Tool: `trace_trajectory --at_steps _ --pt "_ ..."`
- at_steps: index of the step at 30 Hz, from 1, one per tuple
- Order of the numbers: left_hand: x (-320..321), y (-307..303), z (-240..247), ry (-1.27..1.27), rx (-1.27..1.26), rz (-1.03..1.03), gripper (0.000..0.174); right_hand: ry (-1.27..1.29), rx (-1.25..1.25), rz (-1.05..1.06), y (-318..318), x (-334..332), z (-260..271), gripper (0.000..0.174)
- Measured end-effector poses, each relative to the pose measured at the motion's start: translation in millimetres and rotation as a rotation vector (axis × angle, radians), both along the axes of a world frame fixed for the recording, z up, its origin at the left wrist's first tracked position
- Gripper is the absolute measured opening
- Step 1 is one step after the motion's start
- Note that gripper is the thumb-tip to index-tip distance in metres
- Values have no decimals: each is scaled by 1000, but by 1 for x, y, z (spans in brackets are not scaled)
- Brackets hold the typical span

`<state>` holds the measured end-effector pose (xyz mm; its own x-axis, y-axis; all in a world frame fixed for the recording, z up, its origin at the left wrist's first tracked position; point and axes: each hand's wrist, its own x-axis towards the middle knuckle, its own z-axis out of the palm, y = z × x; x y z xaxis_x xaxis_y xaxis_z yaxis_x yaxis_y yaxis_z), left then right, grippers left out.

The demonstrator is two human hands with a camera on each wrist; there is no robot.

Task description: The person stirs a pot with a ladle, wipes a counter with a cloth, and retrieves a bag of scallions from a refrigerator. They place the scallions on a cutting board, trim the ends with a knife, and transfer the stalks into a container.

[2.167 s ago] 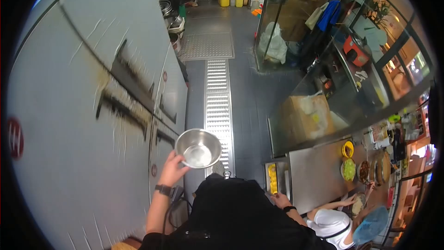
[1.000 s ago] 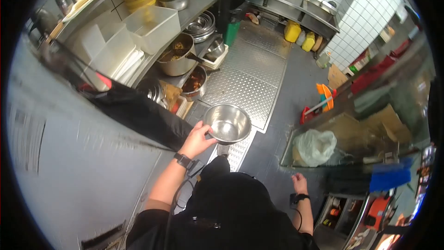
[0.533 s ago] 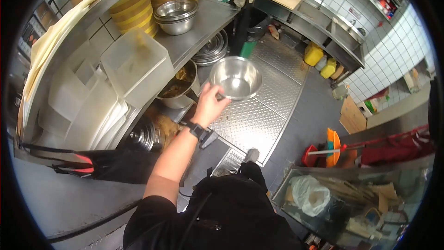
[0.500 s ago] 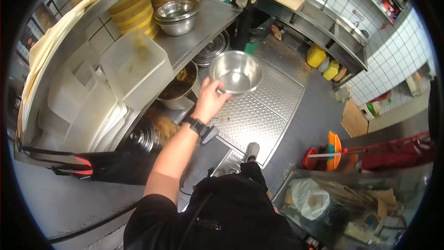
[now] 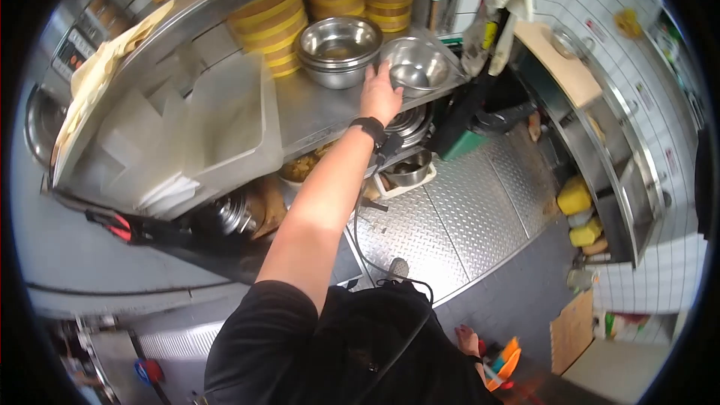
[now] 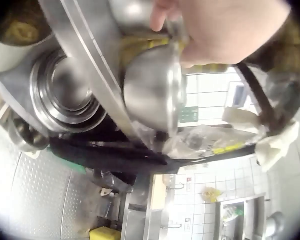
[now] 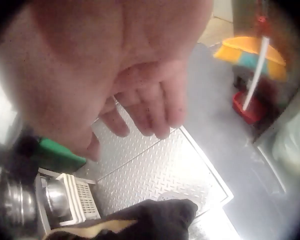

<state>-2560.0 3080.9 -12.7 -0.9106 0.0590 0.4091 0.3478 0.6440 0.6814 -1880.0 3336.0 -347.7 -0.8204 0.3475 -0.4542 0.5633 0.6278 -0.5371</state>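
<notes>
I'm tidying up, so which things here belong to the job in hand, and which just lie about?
Job, apparently:
shiny round steel bowl, gripped by the left hand
grey steel shelf below it

Lying about:
cloudy rectangular plastic tub
yellow-banded wooden buckets
yellow plastic jugs

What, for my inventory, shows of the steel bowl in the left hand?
The steel bowl is round and shiny, with curved sides and nothing visible inside. It is mouth up at the end of the metal shelf, beside the nested bowls. The left hand holds its rim; whether its base touches the shelf is unclear.
</notes>
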Motion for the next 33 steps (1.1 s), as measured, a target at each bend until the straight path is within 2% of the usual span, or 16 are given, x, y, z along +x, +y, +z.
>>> trace_trajectory --at_steps 1,2,4,5,6,8,10,11,12,14,15,19,20,21,24,33 --pt "11 -10 8 87 -44 3 66 -134 -58 -171 7 -36 50 54" --pt "25 -24 17 174 -95 3 67 -149 -63 -126 33 -43 40 54" --pt "73 -59 36 275 -221 151 64 -140 82 272 92 -45 -11 53" --pt "91 -84 40 340 -316 264 63 -260 2 22 89 -85 27 54" --pt "105 -112 43 407 -411 374 62 -261 -3 61 99 -111 36 54" --pt "123 -170 41 342 -572 663 64 -281 17 139 117 -151 39 50" --pt "137 -217 39 146 -726 769 65 -281 27 203 131 -196 31 52" --pt "142 -235 42 -144 -688 705 53 -242 31 268 135 -222 30 52" --pt "150 -241 41 -154 -684 734 53 -203 33 328 132 -248 31 52" --pt "165 -248 38 -131 -784 452 43 -113 95 470 127 -297 22 51" --pt "184 -239 42 -47 -780 387 38 -87 75 489 119 -318 27 50" --pt "276 -235 23 83 -660 336 32 43 7 539 56 -385 71 48" --pt "303 -240 17 95 -639 305 33 65 4 569 43 -390 76 47" --pt "329 -247 12 87 -667 272 26 52 12 582 30 -389 79 47" --pt "404 -266 8 144 -710 258 27 104 -81 597 -16 -383 91 48" --pt "612 -350 14 222 -768 397 25 8 22 1034 -165 -281 119 50"
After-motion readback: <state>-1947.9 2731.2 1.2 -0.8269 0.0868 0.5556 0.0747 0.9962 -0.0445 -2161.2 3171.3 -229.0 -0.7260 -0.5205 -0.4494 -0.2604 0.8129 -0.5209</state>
